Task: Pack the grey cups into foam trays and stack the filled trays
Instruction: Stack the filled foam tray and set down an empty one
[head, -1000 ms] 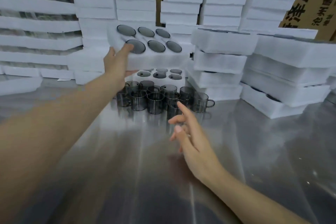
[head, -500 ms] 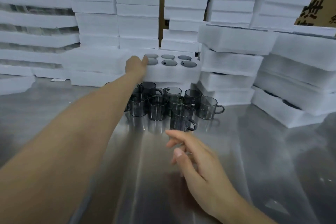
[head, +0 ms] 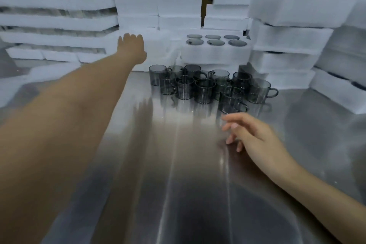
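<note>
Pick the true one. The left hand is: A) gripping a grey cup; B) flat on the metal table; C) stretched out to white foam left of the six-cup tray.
C: the left hand reaches the white foam beside the six-cup tray, beyond the grey cups, holding none.

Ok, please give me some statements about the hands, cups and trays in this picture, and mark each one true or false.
1. The right hand holds a cup. False: it is empty, fingers relaxed, near the loose cups.
2. The filled tray shows six dark cups in two rows. True.
3. The cups stand on a wooden table. False: the table is shiny metal.
4. The left hand reaches toward the white foam stacks at the back. True.
</note>
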